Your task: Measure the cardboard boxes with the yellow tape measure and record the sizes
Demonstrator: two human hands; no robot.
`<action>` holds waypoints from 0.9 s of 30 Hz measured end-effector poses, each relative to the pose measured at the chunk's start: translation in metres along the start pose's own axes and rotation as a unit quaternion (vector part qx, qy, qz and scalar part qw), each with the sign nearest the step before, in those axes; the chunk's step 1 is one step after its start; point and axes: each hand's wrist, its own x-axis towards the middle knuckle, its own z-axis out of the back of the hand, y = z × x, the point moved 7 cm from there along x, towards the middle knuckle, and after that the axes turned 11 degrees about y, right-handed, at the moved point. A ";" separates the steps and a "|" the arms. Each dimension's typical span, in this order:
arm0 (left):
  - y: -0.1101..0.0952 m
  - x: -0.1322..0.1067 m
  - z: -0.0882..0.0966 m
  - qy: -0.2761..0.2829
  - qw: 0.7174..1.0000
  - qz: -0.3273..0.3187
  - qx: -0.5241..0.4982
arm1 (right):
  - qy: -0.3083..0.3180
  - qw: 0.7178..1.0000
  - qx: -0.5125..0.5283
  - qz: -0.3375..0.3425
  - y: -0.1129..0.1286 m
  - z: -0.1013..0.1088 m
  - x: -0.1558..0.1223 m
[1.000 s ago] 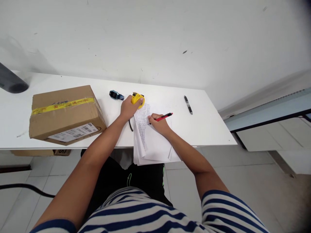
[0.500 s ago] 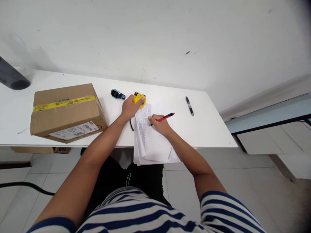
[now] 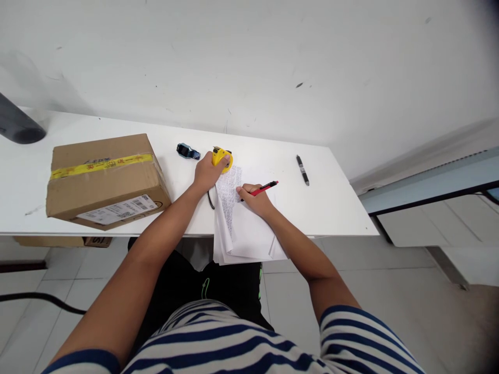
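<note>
My left hand (image 3: 206,171) is closed around a yellow tape measure (image 3: 221,159) at the top edge of a stack of paper (image 3: 249,231). The upper sheet carries dense handwriting on its left part, and the stack's lower end hangs over the table's front edge. My right hand (image 3: 255,199) grips a red and black pen (image 3: 265,188) over the paper, its tip low near the written area. The fingers partly hide the pen's lower end.
A taped cardboard box (image 3: 105,179) stands on the white table (image 3: 327,208) at left, with a dark digital watch (image 3: 187,151) behind my left hand. A black and silver pen (image 3: 302,170) lies at right. A dark grey cylinder (image 3: 19,122) is at far left; the wall (image 3: 234,62) rises behind.
The whole view has shifted slightly to the left. Both hands keep their holds on the tape measure and the pen, with hardly any movement against the paper.
</note>
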 end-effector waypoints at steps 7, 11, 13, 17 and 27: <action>-0.002 -0.001 0.000 0.001 1.000 -0.001 0.006 | -0.023 1.000 0.010 -0.002 0.001 0.002 -0.001; -0.002 -0.001 0.000 0.001 1.000 -0.004 0.007 | 0.001 1.000 0.015 -0.005 0.001 0.000 0.000; -0.001 0.000 0.000 0.002 1.000 -0.006 0.002 | -0.010 1.000 0.017 -0.005 0.000 0.002 0.000; -0.001 0.000 0.001 0.003 1.000 -0.003 0.003 | -0.020 1.000 0.008 -0.006 -0.001 0.002 0.000; 0.000 0.001 0.000 0.003 1.000 -0.012 0.007 | -0.022 0.999 0.023 -0.007 -0.005 0.004 0.003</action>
